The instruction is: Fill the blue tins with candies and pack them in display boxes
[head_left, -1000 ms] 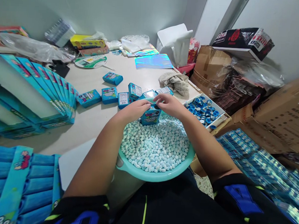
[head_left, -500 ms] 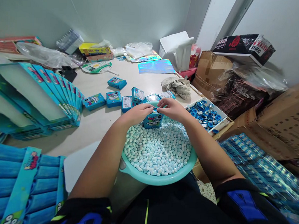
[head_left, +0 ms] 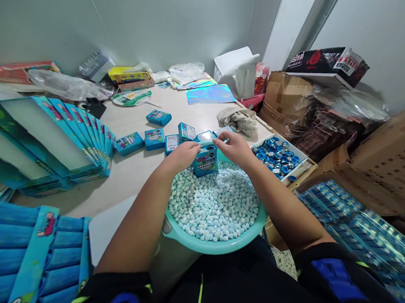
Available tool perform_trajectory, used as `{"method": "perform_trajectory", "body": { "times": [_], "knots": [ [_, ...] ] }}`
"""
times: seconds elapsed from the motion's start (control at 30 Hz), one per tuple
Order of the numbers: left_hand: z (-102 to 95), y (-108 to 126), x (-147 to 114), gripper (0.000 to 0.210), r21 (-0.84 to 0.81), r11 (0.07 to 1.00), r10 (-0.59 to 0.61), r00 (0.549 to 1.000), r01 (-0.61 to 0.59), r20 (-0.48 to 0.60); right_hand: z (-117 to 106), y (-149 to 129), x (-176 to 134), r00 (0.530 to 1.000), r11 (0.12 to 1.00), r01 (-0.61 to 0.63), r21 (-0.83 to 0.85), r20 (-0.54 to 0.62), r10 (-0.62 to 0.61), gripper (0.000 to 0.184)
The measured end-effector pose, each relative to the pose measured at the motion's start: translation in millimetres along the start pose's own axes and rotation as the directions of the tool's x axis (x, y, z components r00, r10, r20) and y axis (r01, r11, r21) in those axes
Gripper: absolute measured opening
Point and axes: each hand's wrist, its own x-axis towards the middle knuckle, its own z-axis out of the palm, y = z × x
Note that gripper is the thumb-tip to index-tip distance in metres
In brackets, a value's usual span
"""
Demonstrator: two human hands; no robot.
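A small blue candy box (head_left: pixel 206 162) printed "Caramelo Macizo" stands upright over the bowl, its lower edge at the candies. My left hand (head_left: pixel 186 156) grips it by the upper left side, thumb along the top edge. At the box's upper right corner, the fingers of my right hand (head_left: pixel 235 148) are bent together on the top edge; their tips are partly hidden. Below lies a turquoise bowl (head_left: pixel 214 248) full of pale blue and white candies (head_left: pixel 216 202). Several similar blue boxes (head_left: pixel 154 139) lie on the table just beyond it.
A tray of blue caps (head_left: pixel 277 156) stands right of the bowl. Blue display cartons (head_left: pixel 70 140) fan out at the left, with packed blue rolls (head_left: pixel 11 236) nearer me. A crumpled cloth (head_left: pixel 240 119) lies behind. Cardboard boxes (head_left: pixel 287 97) and wrapped blue packs (head_left: pixel 354 227) crowd the right.
My right fingers have moved apart from my left ones, toward the box's right corner. More of the box's front and top now shows. The view has shifted slightly.
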Motion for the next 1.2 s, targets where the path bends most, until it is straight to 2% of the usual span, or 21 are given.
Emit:
{"method": "perform_trajectory", "body": {
  "times": [0.03, 0.07, 0.1, 0.13, 0.2, 0.23, 0.27, 0.33, 0.4, 0.47, 0.67, 0.73, 0.77, 0.8, 0.87, 0.93, 0.97, 1.03, 1.07, 1.13, 1.2],
  "knots": [
    [-0.4, -1, 1, 0.04, 0.014, 1.0, 0.002, 1.0, -0.002, -0.023, 1, -5, -3, 0.997, 0.997, 0.075, -0.007, -0.028, -0.076, 0.025],
    [-0.8, -2, 3, 0.037, 0.026, 1.0, 0.006, 0.999, -0.005, -0.04, 2, -11, -9, 0.987, 0.987, 0.159, -0.013, 0.0, -0.159, 0.025],
    [-1.1, -3, 3, 0.035, 0.034, 0.999, 0.01, 0.999, -0.008, -0.051, 5, -18, -18, 0.969, 0.972, 0.233, -0.009, 0.092, -0.231, 0.025],
    [-1.1, -3, 4, 0.034, 0.04, 0.999, 0.011, 0.998, -0.009, -0.056, 9, -25, -28, 0.929, 0.955, 0.295, 0.003, 0.235, -0.288, 0.024],
    [-0.6, -2, 3, 0.033, 0.049, 0.999, 0.009, 0.998, -0.007, -0.056, 19, -38, -53, 0.776, 0.922, 0.387, -0.001, 0.541, -0.325, 0.03],
    [-0.1, -1, 3, 0.034, 0.052, 0.999, 0.007, 0.999, -0.004, -0.053, 25, -43, -65, 0.697, 0.891, 0.453, -0.037, 0.638, -0.328, 0.044],
    [0.5, 0, 2, 0.036, 0.054, 0.999, 0.005, 0.999, -0.002, -0.05, 31, -46, -75, 0.656, 0.851, 0.518, -0.089, 0.679, -0.329, 0.063],
    [1.5, 1, 1, 0.037, 0.052, 0.999, 0.012, 0.999, -0.01, -0.045, 41, -47, -88, 0.615, 0.782, 0.6, -0.165, 0.721, -0.32, 0.088],
    [2.2, 2, 0, 0.039, 0.041, 0.999, 0.022, 0.999, -0.021, -0.029, 46, -45, -92, 0.591, 0.761, 0.622, -0.186, 0.748, -0.301, 0.088],
    [2.5, 1, 0, 0.043, 0.02, 1.0, 0.019, 1.0, -0.019, -0.001, 49, -42, -88, 0.571, 0.768, 0.614, -0.182, 0.774, -0.273, 0.074],
    [4.1, 4, -2, 0.051, -0.131, 0.991, 0.045, 0.999, -0.041, 0.028, 44, -45, -76, 0.588, 0.814, 0.544, -0.203, 0.785, -0.197, 0.034],
    [4.3, 7, -4, 0.052, -0.172, 0.985, 0.033, 0.999, -0.026, 0.039, 36, -44, -74, 0.615, 0.859, 0.49, -0.148, 0.757, -0.221, 0.022],
    [4.1, 8, -5, 0.052, -0.184, 0.983, 0.028, 0.999, -0.02, 0.042, 31, -42, -73, 0.645, 0.892, 0.44, -0.102, 0.727, -0.235, 0.018],
    [3.9, 10, -5, 0.051, -0.19, 0.982, 0.028, 0.999, -0.02, 0.042, 26, -39, -70, 0.685, 0.924, 0.379, -0.044, 0.685, -0.248, 0.015],
    [3.0, 11, -6, 0.05, -0.188, 0.981, 0.054, 0.997, -0.043, 0.055, 18, -33, -64, 0.803, 0.964, 0.241, 0.112, 0.535, -0.263, 0.016],
    [2.4, 12, -6, 0.048, -0.187, 0.98, 0.099, 0.987, -0.075, 0.124, 13, -29, -52, 0.925, 0.946, 0.138, 0.294, 0.302, -0.229, 0.022],
    [2.2, 12, -6, 0.048, -0.189, 0.978, 0.117, 0.979, -0.084, 0.168, 12, -28, -45, 0.964, 0.916, 0.111, 0.386, 0.18, -0.193, 0.023],
    [2.1, 11, -5, 0.048, -0.19, 0.978, 0.134, 0.962, -0.089, 0.238, 13, -26, -29, 0.993, 0.837, 0.099, 0.539, -0.002, -0.117, 0.022],
    [2.1, 11, -5, 0.048, -0.182, 0.979, 0.132, 0.96, -0.088, 0.247, 14, -26, -20, 0.995, 0.798, 0.103, 0.594, -0.053, -0.089, 0.02],
    [2.1, 10, -5, 0.054, -0.133, 0.986, 0.128, 0.96, -0.097, 0.248, 19, -23, -7, 0.994, 0.733, 0.103, 0.672, -0.101, -0.047, 0.017],
    [2.5, 10, -6, 0.069, -0.074, 0.988, 0.15, 0.955, -0.136, 0.254, 24, -18, 0, 0.994, 0.696, 0.076, 0.714, -0.105, -0.001, 0.017]
  ]
}}
